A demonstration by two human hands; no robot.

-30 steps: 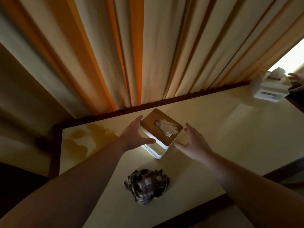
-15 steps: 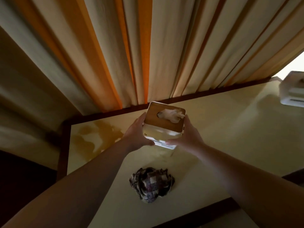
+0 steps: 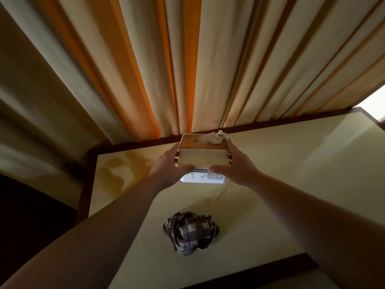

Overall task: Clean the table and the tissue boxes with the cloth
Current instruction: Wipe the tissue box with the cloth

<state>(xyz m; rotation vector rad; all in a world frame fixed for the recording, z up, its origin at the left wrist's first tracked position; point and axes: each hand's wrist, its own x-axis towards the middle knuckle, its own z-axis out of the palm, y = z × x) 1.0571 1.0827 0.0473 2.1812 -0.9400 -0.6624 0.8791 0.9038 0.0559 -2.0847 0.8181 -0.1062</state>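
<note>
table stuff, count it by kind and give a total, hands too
tissue box: 1
cloth: 1
hands: 2, left hand and right hand, both gripping the tissue box
total: 4

The tissue box [image 3: 203,161] was cream with a tan wooden lid; the cloth [image 3: 190,233], at six o'clock from it, was dark plaid; the table [image 3: 291,174] pale yellow, brown-edged; the curtain [image 3: 187,69] cream-and-orange striped.
</note>
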